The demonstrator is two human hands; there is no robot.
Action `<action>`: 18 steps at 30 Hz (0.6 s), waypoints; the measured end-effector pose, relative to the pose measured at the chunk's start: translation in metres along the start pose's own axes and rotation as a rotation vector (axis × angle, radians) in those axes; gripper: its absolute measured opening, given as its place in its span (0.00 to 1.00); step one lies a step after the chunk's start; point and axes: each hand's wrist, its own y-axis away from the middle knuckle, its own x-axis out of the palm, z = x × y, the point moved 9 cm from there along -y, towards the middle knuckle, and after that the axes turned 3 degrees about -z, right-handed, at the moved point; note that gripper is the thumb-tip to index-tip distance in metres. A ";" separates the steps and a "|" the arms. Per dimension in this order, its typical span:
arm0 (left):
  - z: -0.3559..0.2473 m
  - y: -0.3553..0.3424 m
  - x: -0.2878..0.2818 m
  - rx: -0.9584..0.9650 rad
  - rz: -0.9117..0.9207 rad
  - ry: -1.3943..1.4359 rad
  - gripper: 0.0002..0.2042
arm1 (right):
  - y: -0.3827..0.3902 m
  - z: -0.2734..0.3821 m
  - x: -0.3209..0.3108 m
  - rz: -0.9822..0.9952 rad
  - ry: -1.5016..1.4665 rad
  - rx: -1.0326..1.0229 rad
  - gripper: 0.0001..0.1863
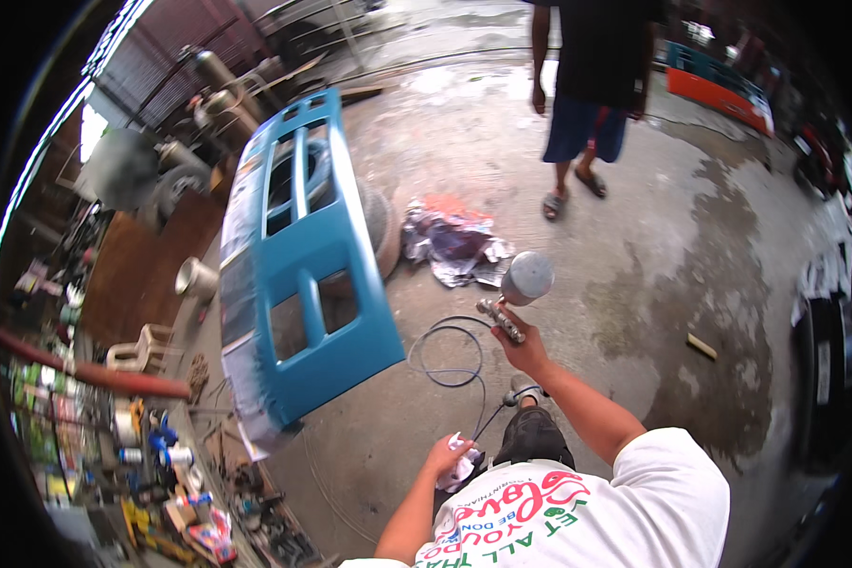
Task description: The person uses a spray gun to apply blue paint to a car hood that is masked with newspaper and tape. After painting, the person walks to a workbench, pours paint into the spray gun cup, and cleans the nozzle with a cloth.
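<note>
Landmark: blue bumper panel (303,265), standing tilted on the concrete floor (577,218).

Left hand (448,456): nearest the camera, low, right of the panel's bottom corner. Fingers curled around a crumpled white rag (460,466). Held in front of the white printed shirt (577,511).

Right hand (521,346): right of the panel's lower half, arm stretched forward. Closed around the grip of a spray gun (502,320), metal cup (526,277) on top. Gun sits clear of the panel, not touching it. Nozzle direction hard to read, blurred.

Black air hose (450,355): loops on the floor between panel and spray gun, runs back toward the feet.

Panel itself: rectangular cutouts top and bottom, left edge masked with paper, paint looks uniform blue.

Just beyond the gun, right of the panel's middle: wad of crumpled paper/plastic (454,244) on the floor. Small wood offcut (701,346) farther right.

Left of panel: white plastic chair (142,348), metal can (195,278), cluttered shelf of bottles and tools (151,473).

Far side, beyond the panel's top right: another person (592,85) standing in dark shirt, blue shorts, sandals. Orange-and-blue part (719,90) behind them.
</note>
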 end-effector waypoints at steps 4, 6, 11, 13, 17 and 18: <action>0.068 0.015 0.032 0.065 0.263 0.203 0.18 | 0.134 0.021 -0.053 -0.084 0.173 -0.044 0.27; 0.103 0.033 0.059 -0.085 0.360 0.355 0.13 | 0.220 0.034 -0.082 -0.220 0.199 -0.052 0.30; 0.081 0.078 0.112 0.138 0.406 0.106 0.10 | 0.415 0.110 -0.161 -0.607 0.228 0.255 0.29; 0.070 0.105 0.157 0.200 0.564 -0.190 0.11 | 0.498 0.149 -0.196 -0.825 0.183 0.333 0.28; 0.022 0.258 0.292 0.548 0.942 -0.614 0.10 | 0.662 0.246 -0.265 -1.313 0.255 0.346 0.26; 0.032 0.296 0.313 0.564 1.040 -0.596 0.10 | 0.690 0.238 -0.265 -1.350 0.265 0.382 0.26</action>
